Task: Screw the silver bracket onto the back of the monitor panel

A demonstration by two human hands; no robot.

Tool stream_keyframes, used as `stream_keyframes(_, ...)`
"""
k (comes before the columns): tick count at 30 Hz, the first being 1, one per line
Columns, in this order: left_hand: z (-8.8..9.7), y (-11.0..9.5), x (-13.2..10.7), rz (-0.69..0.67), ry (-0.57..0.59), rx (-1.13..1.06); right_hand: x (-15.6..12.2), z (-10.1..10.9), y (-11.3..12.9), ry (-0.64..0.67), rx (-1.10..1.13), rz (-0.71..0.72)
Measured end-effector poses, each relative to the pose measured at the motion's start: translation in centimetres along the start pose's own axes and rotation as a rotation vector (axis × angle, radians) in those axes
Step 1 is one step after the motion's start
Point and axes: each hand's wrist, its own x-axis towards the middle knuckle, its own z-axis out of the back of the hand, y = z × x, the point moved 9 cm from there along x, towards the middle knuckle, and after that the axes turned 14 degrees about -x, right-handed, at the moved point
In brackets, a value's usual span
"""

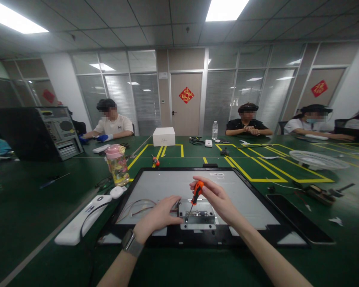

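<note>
A person's two bare hands work at a green bench (215, 265). In the centre of the frame lies a black-framed display panel (164, 181), and on its lower middle sits a small metal bracket (211, 218). The right hand (218, 197), right of centre, pinches the handle of an orange-and-black screwdriver (198, 191), whose shaft slants down to the bracket's lower left. The left hand (163, 213) is spread, thumb and fingers parted at the bracket's left end; whether it presses firmly cannot be told. Thin wires (140, 202) curl across the panel just beyond that hand.

Because the shaft leans, a sideways push could make the tip slip, jabbing the nearby left thumb or scratching the panel. If the left hand's steadying is light, the bracket might twist under turning force, and the loose wires could be snagged by a shifting wrist
</note>
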Motion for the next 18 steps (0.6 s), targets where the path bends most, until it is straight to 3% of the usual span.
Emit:
stream_keyframes(4,-0.1,0.4,0.1,0.005,-0.001,-0.001,0.0,0.2,0.4,-0.022,-0.098,0.042)
stream_keyframes(9,-0.1,0.6,0.2,-0.007,-0.006,-0.001,-0.5,1.5,2.0,-0.233,-0.36,0.18)
stream_keyframes(14,-0.1,0.5,0.1,0.01,-0.004,0.001,-0.6,0.6,1.7,-0.159,-0.297,0.156)
stream_keyframes(18,-0.1,0.4,0.1,0.023,0.002,0.005,-0.7,1.2,1.6,-0.252,-0.36,0.158)
